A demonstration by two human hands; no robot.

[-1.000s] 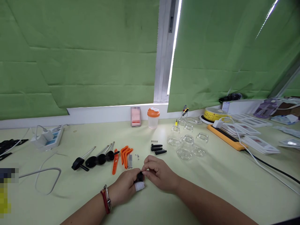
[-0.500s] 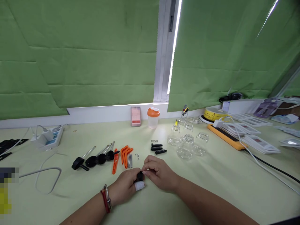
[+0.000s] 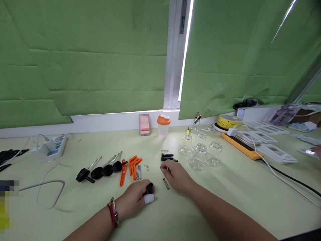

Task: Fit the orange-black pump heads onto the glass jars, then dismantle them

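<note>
My left hand [image 3: 135, 198] is wrapped round a short black cylindrical part [image 3: 149, 188] whose end faces upward, with white tape on one digit. My right hand [image 3: 178, 175] has its fingers curled together over the table; anything between the fingertips is hidden. It partly covers a group of black ribbed plastic parts [image 3: 167, 156] just beyond it. A metal coil spring [image 3: 166, 183] lies between my two hands. Another spring [image 3: 165, 150] lies behind the black parts.
To the left lie black crank pieces with metal rods [image 3: 108, 170], orange handles [image 3: 133, 165], bolts [image 3: 138, 172] and tiny nuts [image 3: 146, 166]. Glass jars [image 3: 198, 157] stand at the right, near an orange power strip [image 3: 242, 147]. An orange-lidded cup [image 3: 164, 129] stands behind.
My right hand has moved away from the black part in my left hand, up and right to the ribbed parts. The spring between the hands now shows. My left hand has stayed put.
</note>
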